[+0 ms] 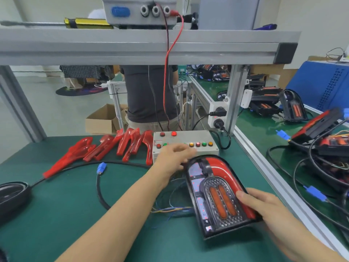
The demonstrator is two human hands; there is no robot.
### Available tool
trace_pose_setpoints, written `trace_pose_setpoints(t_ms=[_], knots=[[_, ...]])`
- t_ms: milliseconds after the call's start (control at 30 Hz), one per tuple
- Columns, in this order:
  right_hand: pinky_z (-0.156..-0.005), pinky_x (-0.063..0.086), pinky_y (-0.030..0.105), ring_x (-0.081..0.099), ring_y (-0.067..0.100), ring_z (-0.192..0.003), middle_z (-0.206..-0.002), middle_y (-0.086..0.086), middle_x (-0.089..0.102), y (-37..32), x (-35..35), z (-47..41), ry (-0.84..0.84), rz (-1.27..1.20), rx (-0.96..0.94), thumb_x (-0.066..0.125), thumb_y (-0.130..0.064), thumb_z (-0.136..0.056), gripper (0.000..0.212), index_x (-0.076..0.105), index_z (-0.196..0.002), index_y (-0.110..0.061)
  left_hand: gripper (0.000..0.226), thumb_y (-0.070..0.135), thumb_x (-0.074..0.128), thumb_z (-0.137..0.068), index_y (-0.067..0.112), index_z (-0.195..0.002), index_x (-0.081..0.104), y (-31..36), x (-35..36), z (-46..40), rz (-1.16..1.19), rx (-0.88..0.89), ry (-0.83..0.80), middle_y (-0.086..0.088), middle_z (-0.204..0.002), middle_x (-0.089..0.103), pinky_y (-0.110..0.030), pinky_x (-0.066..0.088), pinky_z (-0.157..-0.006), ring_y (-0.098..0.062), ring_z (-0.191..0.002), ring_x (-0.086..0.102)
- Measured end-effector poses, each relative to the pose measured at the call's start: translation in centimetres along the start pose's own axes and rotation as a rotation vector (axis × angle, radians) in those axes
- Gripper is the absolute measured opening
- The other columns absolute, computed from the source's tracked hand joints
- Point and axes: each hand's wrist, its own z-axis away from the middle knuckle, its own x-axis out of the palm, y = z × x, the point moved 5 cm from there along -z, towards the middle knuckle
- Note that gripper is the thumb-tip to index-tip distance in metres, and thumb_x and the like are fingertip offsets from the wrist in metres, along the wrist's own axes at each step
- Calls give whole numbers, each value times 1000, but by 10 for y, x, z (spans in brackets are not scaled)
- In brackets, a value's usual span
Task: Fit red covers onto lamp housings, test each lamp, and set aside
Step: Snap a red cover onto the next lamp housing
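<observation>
- Head view: the lamp [217, 193] lies on the green table [66, 205], red cover fitted.
- Right hand [268, 210] grips its lower right edge; left hand [175, 156], fingers relaxed, reaches over the button box [185, 142].
- Probably light, rigid, glossy plastic; best held by the black rim.

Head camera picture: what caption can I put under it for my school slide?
A person's right hand holds a lamp while the left hand reaches over the button box.
</observation>
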Motion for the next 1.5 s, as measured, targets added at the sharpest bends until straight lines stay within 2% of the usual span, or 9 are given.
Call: trace_pose_setpoints(t_ms=[67, 133, 367, 500, 633, 733, 900, 1167, 1500], knots=[[-80, 53, 42, 73, 33, -86, -95, 17, 75, 4, -9, 0, 29, -20, 34, 64, -32, -79, 38, 72, -104, -5, 8, 13, 70, -81, 19, -76, 71, 13, -40, -6, -83, 158, 283, 12, -68, 66, -16, 44, -60, 0, -63, 57], [-80, 54, 43, 72, 35, -87, -95, 18, 75, 7, -15, -1, 49, -17, 61, 64, -32, -76, 39, 73, -102, -4, 10, 7, 66, -80, 16, -80, 72, 13, -84, -10, -203, 180, 514, 3, -79, 70, -24, 49, -71, -8, -75, 62], [-95, 51, 49, 73, 28, -89, -95, 10, 76, 2, -16, -5, 21, 113, 126, 65, -42, -74, 41, 74, -102, -14, 29, 24, 56, -86, 23, -112, 68, -7, -221, -13, -956, -210, 965, -17, -120, 54, -43, 31, -97, -35, -118, 41], [-92, 52, 47, 74, 29, -88, -95, 11, 76, 2, -16, -5, 14, 126, 146, 66, -43, -71, 46, 72, -105, -13, 39, 20, 48, -88, 13, -126, 56, -29, -275, -8, -1069, -528, 913, -18, -134, 47, -44, 26, -105, -33, -129, 35], [-93, 52, 47, 74, 28, -87, -94, 10, 76, 2, -16, -6, 21, 154, 140, 64, -44, -72, 44, 73, -103, -14, 37, 16, 48, -89, 6, -124, 56, -51, -288, -3, -962, -623, 883, -21, -130, 51, -43, 25, -106, -34, -127, 39], [-88, 53, 44, 74, 25, -85, -93, 9, 77, 2, -16, -7, 16, 175, 149, 62, -42, -77, 41, 72, -104, -14, 38, 20, 52, -86, 7, -121, 58, -45, -277, -4, -1128, -538, 881, -19, -129, 51, -43, 27, -104, -34, -125, 39], [-84, 53, 41, 74, 26, -82, -91, 10, 77, 2, -17, -9, 16, 197, 161, 60, -34, -89, 30, 72, -104, -12, 25, 23, 54, -87, 18, -105, 71, -14, -212, -35, -1189, -50, 754, -17, -111, 64, -38, 44, -84, -36, -104, 55], [-84, 56, 42, 74, 28, -84, -90, 12, 76, -3, -17, -8, 20, 235, 155, 57, -28, -93, 25, 70, -105, -10, 44, 43, 64, -85, 6, -109, 62, -29, -175, -68, -1054, -331, 638, -14, -108, 64, -38, 49, -77, -34, -100, 63], [-84, 55, 41, 74, 25, -81, -90, 10, 77, -4, -18, -9, 20, 250, 158, 58, -31, -92, 26, 71, -103, -12, 29, 32, 63, -82, 13, -104, 62, -24, -174, -59, -1103, -315, 598, -12, -106, 65, -38, 48, -77, -33, -99, 62]])
